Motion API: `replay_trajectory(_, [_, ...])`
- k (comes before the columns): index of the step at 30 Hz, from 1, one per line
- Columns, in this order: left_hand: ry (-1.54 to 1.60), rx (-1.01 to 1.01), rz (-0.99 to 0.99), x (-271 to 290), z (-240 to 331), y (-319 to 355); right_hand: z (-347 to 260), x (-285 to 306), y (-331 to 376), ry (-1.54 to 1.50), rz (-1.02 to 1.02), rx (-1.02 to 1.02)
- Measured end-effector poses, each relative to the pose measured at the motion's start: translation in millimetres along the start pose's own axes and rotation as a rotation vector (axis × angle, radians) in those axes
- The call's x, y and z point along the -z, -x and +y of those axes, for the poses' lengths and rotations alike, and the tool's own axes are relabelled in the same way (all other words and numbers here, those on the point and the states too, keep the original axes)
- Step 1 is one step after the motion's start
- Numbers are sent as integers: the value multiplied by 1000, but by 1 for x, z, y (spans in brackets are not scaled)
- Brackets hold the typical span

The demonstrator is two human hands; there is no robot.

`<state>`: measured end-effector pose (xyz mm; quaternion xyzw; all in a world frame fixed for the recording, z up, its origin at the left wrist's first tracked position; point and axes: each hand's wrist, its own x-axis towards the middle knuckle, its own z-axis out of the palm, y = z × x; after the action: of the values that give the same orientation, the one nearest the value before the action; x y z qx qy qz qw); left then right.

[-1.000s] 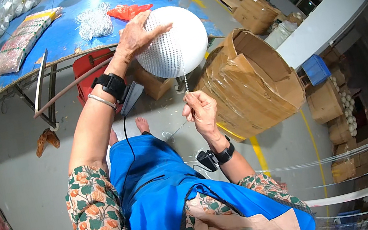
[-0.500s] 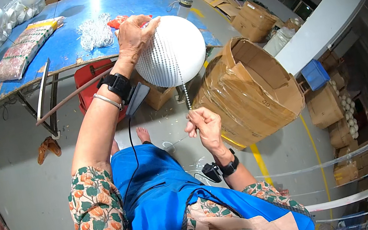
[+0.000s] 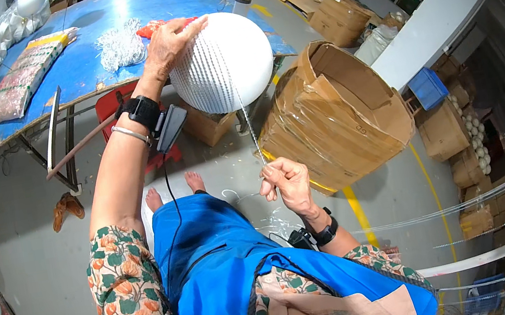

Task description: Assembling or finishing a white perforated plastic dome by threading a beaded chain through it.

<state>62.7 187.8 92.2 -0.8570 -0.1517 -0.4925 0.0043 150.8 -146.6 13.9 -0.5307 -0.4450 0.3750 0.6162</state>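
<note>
A large white ball (image 3: 246, 58) is in front of me at the table's near edge. Rows of beaded string (image 3: 202, 76) cover its left part, side by side. My left hand (image 3: 167, 48) lies on the ball's upper left with fingers stretched out over the top. From the ball a taut free length of the beaded string (image 3: 248, 125) runs down to my right hand (image 3: 287, 185). The thumb and fingers of that hand are closed on the string. Whatever supports the ball from below is hidden.
A blue table (image 3: 80, 43) carries a heap of white string (image 3: 120, 46), a red bag (image 3: 149, 29), a jar (image 3: 242, 3) and a wrapped pack (image 3: 28, 75). A tall open cardboard box (image 3: 334, 124) stands close on the right. A brown rod (image 3: 80, 148) juts below the table edge.
My right hand has drawn a little farther from the ball, with the string still taut. The fingers of my left hand lie flatter over the ball's top. The whole view has shifted slightly.
</note>
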Motion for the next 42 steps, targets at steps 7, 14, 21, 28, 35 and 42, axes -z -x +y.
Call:
replay_trajectory(7, [302, 483, 81, 6, 22, -9, -9, -8, -3, -23, 13, 28])
replay_trajectory(14, [280, 538, -35, 7, 17, -14, -5, -11, -12, -7, -8, 37])
replay_trajectory(21, [314, 221, 19, -1, 15, 11, 5, -12, -28, -25, 59, -12])
replay_trajectory(28, [-21, 169, 199, -11, -2, 16, 9, -12, -46, -43, 56, 40])
replay_trajectory(35, [393, 543, 207, 19, 36, 3, -3, -19, -68, -32, 95, 60])
replay_trajectory(42, [-21, 152, 172, -1, 1, 26, -25, -27, -73, 7, 63, 112])
